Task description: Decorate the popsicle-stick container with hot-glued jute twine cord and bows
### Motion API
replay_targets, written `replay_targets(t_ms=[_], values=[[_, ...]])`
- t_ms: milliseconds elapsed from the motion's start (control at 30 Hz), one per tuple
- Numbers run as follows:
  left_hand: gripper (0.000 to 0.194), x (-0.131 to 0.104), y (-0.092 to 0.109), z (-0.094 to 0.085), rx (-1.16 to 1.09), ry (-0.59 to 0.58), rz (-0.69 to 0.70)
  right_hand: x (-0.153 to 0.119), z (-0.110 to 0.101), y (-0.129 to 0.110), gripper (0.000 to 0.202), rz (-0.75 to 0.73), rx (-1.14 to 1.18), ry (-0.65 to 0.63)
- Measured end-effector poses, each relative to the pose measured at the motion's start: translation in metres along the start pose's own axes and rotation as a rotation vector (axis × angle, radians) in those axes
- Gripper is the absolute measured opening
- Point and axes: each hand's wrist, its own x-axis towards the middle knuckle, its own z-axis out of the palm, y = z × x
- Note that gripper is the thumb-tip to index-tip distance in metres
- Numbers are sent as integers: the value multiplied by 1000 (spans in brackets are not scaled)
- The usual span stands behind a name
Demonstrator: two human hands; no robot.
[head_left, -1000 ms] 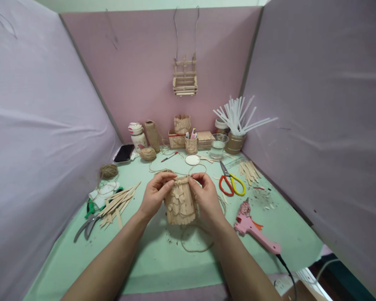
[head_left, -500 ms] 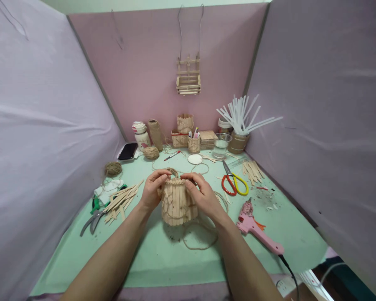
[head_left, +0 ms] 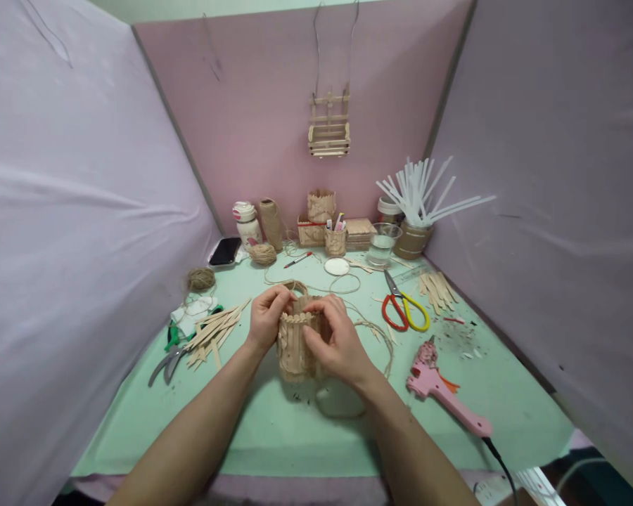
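Note:
A small round basket point(head_left: 294, 351) of flat wooden sticks, with braided twine along its rim, is upright in front of me. My left hand point(head_left: 269, 318) is closed on the rim at the left, thumb and fingertips pinching it. My right hand point(head_left: 338, 339) grips the right side, its thumb on the outer wall and its fingers over the rim. A loop of twine point(head_left: 298, 285) rises behind the rim between my hands. More loose twine point(head_left: 385, 344) curls on the table to the right, and my right hand hides part of the basket.
At right lie red-and-yellow-handled scissors point(head_left: 401, 309), a pink glue gun point(head_left: 446, 397) and wooden sticks point(head_left: 437, 292). Left are more sticks point(head_left: 219, 330), pruning shears point(head_left: 169, 364) and a twine ball point(head_left: 201, 280). A water cup point(head_left: 382, 247) and a jar of white glue sticks point(head_left: 412, 239) stand behind.
The basket has turned between my hands, and its rim now tilts so that some of the inside shows. My right hand's thumb has slid lower on the wall. The whole view has shifted slightly.

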Motion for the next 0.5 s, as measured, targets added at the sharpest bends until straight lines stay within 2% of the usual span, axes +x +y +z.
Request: replay_targets(t_ms=[200, 367, 433, 500], values=[[44, -5, 5, 1, 214, 38, 164, -4, 3, 1, 16, -37, -72, 22], [50, -9, 3, 0, 291, 33, 248, -6, 9, 0, 12, -46, -129, 86], [52, -10, 4, -1, 316, 12, 276, -6, 10, 0, 12, -47, -152, 109], [51, -10, 8, -5, 335, -65, 294, -7, 11, 0, 12, -45, -167, 127]])
